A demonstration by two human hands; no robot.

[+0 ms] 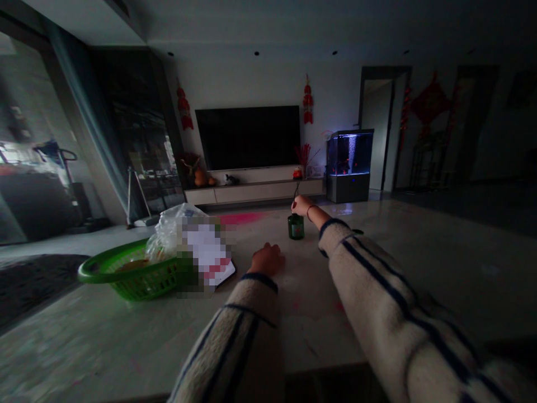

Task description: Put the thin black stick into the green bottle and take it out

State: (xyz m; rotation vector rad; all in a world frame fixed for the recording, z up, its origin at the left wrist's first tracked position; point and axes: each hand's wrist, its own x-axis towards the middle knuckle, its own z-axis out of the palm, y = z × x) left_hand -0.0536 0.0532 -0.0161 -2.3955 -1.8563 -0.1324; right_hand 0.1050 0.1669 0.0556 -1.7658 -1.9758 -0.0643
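My right hand (300, 206) had its grip closed on a thin dark stick (297, 190), just above the green bottle (296, 228) standing upright on the desk (314, 280). A light pinch, lined up over the neck, seemed best against tipping it. My left hand (267, 259) was nearby, too blurred to tell open from closed; bracing the base looked wise.
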